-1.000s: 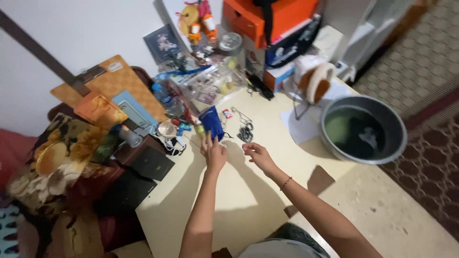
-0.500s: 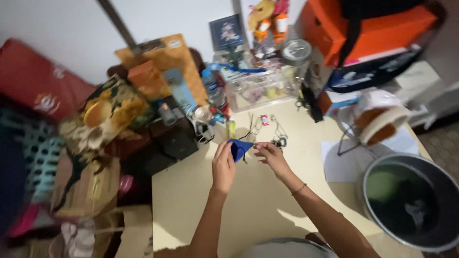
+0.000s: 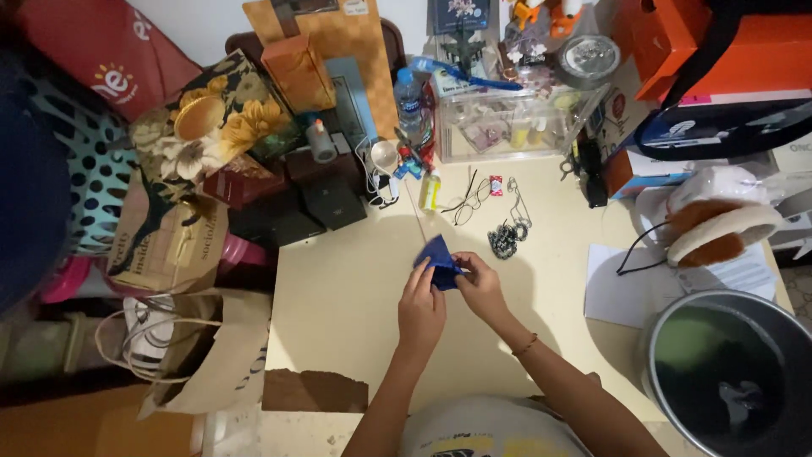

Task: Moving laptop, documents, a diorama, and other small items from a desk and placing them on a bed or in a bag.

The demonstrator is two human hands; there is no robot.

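A small blue cloth pouch [image 3: 436,256] is held over the pale yellow table [image 3: 338,313], pinched between both hands. My left hand [image 3: 422,306] grips its lower left edge. My right hand [image 3: 480,286] holds its right side, fingers curled around the fabric. Just beyond the pouch lie a dark beaded chain [image 3: 505,239], a pair of thin-framed glasses [image 3: 468,206] and a small red wrapped sweet [image 3: 496,185].
A clear plastic box [image 3: 507,123] of small items, a water bottle [image 3: 409,100] and orange boxes [image 3: 719,42] crowd the table's far edge. A large grey pot [image 3: 734,372] stands at right, by white paper [image 3: 622,296] and fluffy earmuffs [image 3: 719,224]. Paper bags [image 3: 194,355] stand at left.
The view has swung left and more overhead. Both hands have come together and drawn the blue pouch nearer to me; the right hand, empty a second ago, now grips it too.
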